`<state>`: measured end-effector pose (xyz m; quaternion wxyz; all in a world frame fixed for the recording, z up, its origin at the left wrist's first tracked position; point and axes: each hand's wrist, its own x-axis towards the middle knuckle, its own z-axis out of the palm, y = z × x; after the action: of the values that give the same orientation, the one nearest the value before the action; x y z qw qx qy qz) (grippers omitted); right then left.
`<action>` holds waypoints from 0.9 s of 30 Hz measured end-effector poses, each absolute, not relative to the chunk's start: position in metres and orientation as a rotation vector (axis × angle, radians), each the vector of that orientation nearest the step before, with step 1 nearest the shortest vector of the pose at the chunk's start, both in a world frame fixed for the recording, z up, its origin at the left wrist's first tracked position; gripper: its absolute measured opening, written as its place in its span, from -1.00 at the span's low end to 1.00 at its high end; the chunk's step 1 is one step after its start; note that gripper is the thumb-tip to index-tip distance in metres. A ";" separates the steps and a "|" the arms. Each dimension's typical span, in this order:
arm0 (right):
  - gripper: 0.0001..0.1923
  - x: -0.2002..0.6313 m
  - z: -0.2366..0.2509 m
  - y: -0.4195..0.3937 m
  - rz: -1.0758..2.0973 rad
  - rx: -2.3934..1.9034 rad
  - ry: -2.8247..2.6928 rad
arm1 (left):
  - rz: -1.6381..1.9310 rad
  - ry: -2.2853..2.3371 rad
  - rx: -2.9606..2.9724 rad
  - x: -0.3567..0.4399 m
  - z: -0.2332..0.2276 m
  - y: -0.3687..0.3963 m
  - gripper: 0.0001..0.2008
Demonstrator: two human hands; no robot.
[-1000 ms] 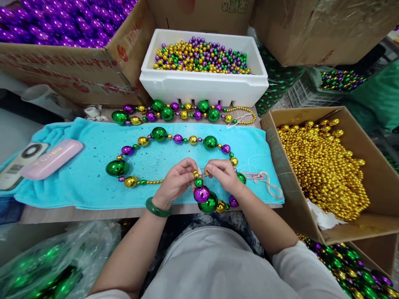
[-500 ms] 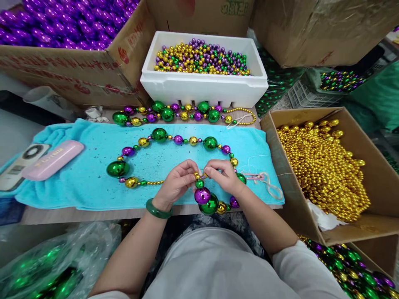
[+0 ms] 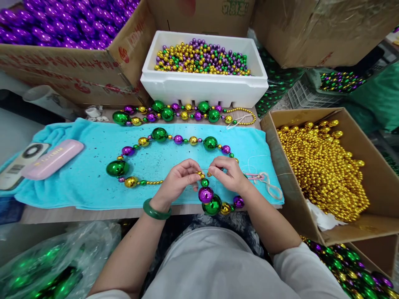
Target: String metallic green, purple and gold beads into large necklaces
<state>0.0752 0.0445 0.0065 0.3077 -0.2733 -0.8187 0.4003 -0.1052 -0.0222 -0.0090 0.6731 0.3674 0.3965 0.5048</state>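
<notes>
A bead necklace (image 3: 158,134) of green, purple and gold balls lies in a loop on a turquoise towel (image 3: 77,166). My left hand (image 3: 177,180) and my right hand (image 3: 227,174) pinch the two ends of its string together at the towel's near edge. Just below my fingers hang a small green bead, a purple ball (image 3: 205,194) and a large green ball (image 3: 212,205). A green bangle (image 3: 156,211) is on my left wrist. A thin clear thread runs right from my right hand.
A finished necklace (image 3: 174,113) lies behind the towel. Beyond it stands a white foam box (image 3: 202,89) of mixed beads. A cardboard box of gold beads (image 3: 324,166) is at right, one of purple beads (image 3: 62,20) at back left. A pink case (image 3: 51,159) rests on the towel's left.
My hands have drawn slightly apart and the right one shifted right. The hanging purple and green balls moved a little to the right with them.
</notes>
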 end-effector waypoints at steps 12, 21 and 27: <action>-0.62 0.075 0.004 0.047 1.007 -0.695 -2.150 | 1.129 0.910 0.814 -0.103 -0.008 -0.022 -0.76; -0.65 0.075 0.002 0.047 0.959 -0.692 -2.176 | 1.127 0.927 0.805 -0.104 -0.009 -0.022 -0.75; -0.66 0.076 0.000 0.047 0.941 -0.702 -2.182 | 1.133 0.916 0.799 -0.105 -0.009 -0.023 -0.76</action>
<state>0.0757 0.0469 -0.0005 0.3260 -0.2678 -0.8325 0.3590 -0.1048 -0.0227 -0.0088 0.6742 0.3551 0.4073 0.5036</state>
